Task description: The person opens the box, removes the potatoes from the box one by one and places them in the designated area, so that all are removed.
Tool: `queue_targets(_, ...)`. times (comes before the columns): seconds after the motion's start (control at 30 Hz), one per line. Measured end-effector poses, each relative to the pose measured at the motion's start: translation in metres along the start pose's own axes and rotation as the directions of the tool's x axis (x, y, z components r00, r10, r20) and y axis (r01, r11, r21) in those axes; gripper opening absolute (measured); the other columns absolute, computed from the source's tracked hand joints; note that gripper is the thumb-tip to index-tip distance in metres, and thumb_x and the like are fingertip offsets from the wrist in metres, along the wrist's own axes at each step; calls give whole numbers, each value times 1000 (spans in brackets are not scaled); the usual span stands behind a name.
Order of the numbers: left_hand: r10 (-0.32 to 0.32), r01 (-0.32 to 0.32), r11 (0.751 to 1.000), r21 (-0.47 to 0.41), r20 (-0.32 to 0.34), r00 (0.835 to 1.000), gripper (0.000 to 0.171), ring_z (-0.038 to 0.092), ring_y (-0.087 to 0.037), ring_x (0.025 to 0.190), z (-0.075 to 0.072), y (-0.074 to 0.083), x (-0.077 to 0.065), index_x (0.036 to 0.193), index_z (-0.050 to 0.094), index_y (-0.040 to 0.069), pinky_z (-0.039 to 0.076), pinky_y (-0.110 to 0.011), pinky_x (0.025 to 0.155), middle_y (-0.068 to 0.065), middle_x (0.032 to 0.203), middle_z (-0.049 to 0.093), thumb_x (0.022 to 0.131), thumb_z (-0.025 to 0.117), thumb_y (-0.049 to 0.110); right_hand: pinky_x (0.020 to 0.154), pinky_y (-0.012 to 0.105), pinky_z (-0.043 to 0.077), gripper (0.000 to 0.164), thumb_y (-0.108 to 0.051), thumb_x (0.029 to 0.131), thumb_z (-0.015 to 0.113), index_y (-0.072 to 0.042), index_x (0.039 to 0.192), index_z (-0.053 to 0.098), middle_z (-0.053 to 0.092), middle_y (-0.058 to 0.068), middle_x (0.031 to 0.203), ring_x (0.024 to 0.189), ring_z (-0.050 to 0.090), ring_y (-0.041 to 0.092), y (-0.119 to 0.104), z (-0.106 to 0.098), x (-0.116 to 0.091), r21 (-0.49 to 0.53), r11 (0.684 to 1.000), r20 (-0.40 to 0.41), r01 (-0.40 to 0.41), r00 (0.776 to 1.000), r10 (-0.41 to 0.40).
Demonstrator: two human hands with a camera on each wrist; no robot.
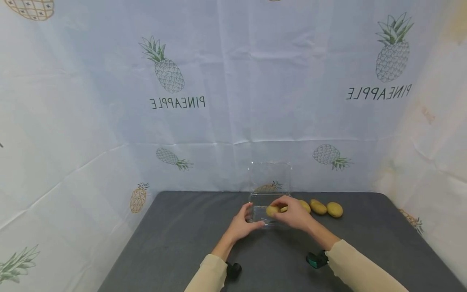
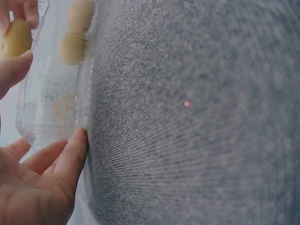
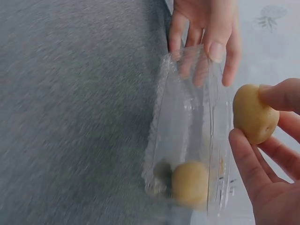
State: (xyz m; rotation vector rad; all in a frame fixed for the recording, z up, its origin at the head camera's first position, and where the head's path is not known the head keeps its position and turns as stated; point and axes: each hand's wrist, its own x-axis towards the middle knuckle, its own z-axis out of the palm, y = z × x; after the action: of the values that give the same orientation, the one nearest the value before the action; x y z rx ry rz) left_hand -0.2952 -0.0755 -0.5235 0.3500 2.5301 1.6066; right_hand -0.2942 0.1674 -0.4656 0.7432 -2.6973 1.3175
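A clear plastic clamshell container (image 1: pixel 260 212) stands near the table's back edge, its lid (image 1: pixel 270 174) raised behind it. My left hand (image 1: pixel 242 224) grips its left end; in the right wrist view the thumb lies on the rim and the fingers spread along the wall. My right hand (image 1: pixel 294 213) pinches a yellow potato (image 3: pixel 254 112) between thumb and fingers, just over the container's open side. Another potato (image 3: pixel 190 183) shows through the clear wall at the container's right end.
To the right of the container, several potatoes lie in a row, among them an oblong potato (image 1: pixel 318 207) and a rounder potato (image 1: pixel 334 209) at the end. The dark grey table (image 1: pixel 182 239) meets a pineapple-print curtain (image 1: pixel 226 101) at its back edge.
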Motion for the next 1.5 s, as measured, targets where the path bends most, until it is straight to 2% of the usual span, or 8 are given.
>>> queue_targets(0.27,-14,14,1000,10,-11,1000,87,51,-39,134,1,2,1,157,36,12,48,-56,102,-23,151,47,88,82,36,76,31,56,30,-19,90,80,-8,117,73,66,-1,106,94,63,18,6,-16,-22,-64,997,-53,31,998,-35)
queue_targets(0.53,-10,10,1000,12,-1,1000,87,50,-39,135,0,2,0,158,34,12,47,-57,103,-23,152,45,88,81,35,82,42,58,29,-18,90,80,-8,117,73,65,1,109,98,64,21,14,-26,-43,-66,998,-102,8,995,-15)
queue_targets(0.7,-9,9,1000,0,9,1000,86,49,-40,135,-1,1,1,158,34,13,46,-58,103,-23,153,45,89,81,35,75,30,57,28,-18,89,81,-10,115,74,65,-2,103,92,64,20,20,-35,-56,-87,996,-161,7,987,-21)
queue_targets(0.8,-10,10,1000,-6,12,1000,86,49,-40,136,-1,1,1,158,33,12,46,-58,104,-23,153,44,89,80,35,75,28,57,30,-19,91,80,-7,117,73,65,1,105,93,65,22,24,-41,-61,-85,996,-182,-12,983,-4)
queue_targets(0.97,-9,9,1000,-7,10,1000,88,49,-39,136,-1,1,0,158,33,12,46,-57,104,-22,153,44,88,81,38,79,31,59,34,-17,92,79,-2,121,71,65,13,119,99,66,28,34,-48,-70,-89,995,-207,-38,978,19)
queue_targets(1.13,-6,6,1000,-3,7,1000,90,50,-38,136,-1,0,0,158,34,12,46,-57,104,-22,153,45,87,82,40,76,26,58,32,-16,90,80,-5,120,72,66,12,118,96,67,24,46,-51,-75,-135,988,-241,-70,970,35)
queue_targets(1.27,-8,8,1000,3,4,1000,91,50,-38,135,-1,-1,1,158,34,12,46,-57,105,-22,153,46,86,82,42,73,28,57,31,-17,89,81,-6,117,73,68,11,113,92,67,24,54,-53,-77,-168,981,-252,-101,966,56)
queue_targets(1.5,-10,10,1000,-4,9,1000,91,50,-38,136,-1,0,1,158,34,12,46,-57,105,-22,153,45,87,82,41,74,38,55,31,-15,88,82,-3,115,73,68,7,106,92,67,26,66,-52,-79,-190,967,-211,-168,969,127)
